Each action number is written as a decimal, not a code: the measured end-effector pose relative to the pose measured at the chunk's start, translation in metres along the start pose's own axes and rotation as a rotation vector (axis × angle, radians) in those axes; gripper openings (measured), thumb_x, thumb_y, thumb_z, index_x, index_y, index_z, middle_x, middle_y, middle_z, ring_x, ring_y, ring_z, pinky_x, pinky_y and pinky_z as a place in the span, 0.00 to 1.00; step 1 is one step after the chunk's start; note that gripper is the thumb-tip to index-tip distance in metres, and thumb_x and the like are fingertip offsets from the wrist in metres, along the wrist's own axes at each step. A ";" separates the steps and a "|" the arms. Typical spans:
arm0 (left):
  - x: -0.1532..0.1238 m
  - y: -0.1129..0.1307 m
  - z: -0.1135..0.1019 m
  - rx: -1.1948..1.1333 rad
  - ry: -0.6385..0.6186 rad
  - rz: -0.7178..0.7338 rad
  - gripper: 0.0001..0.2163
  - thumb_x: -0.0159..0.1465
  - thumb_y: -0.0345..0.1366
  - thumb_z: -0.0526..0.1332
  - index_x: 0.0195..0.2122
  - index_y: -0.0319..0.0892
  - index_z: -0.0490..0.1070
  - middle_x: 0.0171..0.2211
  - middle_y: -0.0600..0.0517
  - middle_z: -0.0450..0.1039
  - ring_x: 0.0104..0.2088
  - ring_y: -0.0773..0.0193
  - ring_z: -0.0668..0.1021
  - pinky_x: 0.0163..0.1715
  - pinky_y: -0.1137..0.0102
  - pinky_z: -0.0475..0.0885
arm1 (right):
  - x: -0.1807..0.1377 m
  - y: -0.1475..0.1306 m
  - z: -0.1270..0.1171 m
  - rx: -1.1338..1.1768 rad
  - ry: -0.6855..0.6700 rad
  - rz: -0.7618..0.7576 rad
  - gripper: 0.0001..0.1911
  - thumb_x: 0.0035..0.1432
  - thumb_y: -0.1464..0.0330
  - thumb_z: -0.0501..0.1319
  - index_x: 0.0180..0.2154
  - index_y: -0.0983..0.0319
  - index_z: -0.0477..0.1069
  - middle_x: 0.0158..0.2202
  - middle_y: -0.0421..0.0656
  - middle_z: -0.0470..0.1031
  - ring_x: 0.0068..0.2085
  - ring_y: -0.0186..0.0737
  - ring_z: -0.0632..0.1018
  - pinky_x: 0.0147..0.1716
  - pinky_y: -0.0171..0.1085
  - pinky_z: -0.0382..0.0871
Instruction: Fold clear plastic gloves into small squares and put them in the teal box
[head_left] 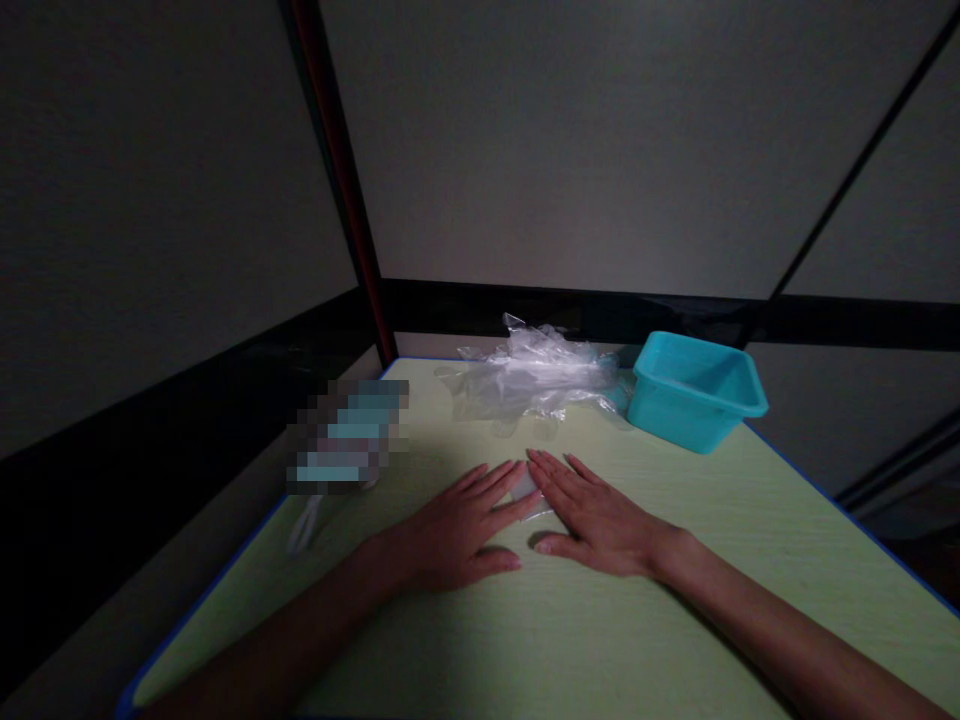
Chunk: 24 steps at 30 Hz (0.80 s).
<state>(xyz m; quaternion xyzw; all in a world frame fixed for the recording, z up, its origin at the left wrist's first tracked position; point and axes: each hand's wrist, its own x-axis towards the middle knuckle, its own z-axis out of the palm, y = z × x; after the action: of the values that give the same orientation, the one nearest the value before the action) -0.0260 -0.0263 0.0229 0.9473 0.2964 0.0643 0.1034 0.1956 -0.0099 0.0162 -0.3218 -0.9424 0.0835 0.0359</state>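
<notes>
Head view: shows left hand (465,525) and right hand (592,515) spread flat, unclenched, fingertips over a small clear sheet, probably plastic (524,485), on the green table (465,650). Shows crumpled plastic (536,378) beyond, beside a turquoise basket (675,415).

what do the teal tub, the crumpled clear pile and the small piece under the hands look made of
Teal tub: probably moulded plastic, opaque, with rounded corners and a lipped rim.
Crumpled clear pile: likely thin plastic film, see-through, creased and glinting.
Small piece: perhaps similar film, pale with slight sheen, though partly covered.
</notes>
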 end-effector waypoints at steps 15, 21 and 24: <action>-0.002 -0.005 -0.008 -0.022 -0.074 0.030 0.28 0.61 0.51 0.49 0.60 0.50 0.44 0.62 0.46 0.32 0.60 0.51 0.41 0.56 0.55 0.42 | -0.005 0.008 -0.007 0.022 -0.075 0.009 0.42 0.55 0.46 0.41 0.61 0.68 0.34 0.62 0.53 0.34 0.61 0.45 0.41 0.58 0.48 0.35; -0.005 -0.010 -0.006 -0.042 -0.037 0.028 0.28 0.59 0.52 0.52 0.58 0.50 0.51 0.62 0.46 0.34 0.60 0.50 0.44 0.56 0.56 0.44 | -0.010 0.017 -0.010 0.033 -0.100 0.029 0.42 0.56 0.47 0.42 0.61 0.68 0.34 0.62 0.53 0.34 0.61 0.44 0.41 0.58 0.48 0.34; -0.007 -0.014 -0.004 -0.065 0.035 0.036 0.28 0.58 0.53 0.53 0.57 0.48 0.55 0.62 0.47 0.37 0.60 0.51 0.46 0.56 0.57 0.45 | -0.012 0.021 -0.011 0.044 -0.104 0.002 0.41 0.56 0.48 0.42 0.61 0.68 0.33 0.62 0.53 0.33 0.61 0.43 0.41 0.58 0.48 0.35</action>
<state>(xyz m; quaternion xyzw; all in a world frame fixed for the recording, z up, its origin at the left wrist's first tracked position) -0.0397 -0.0183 0.0229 0.9473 0.2788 0.0922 0.1277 0.2189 0.0004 0.0227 -0.3171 -0.9406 0.1209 -0.0060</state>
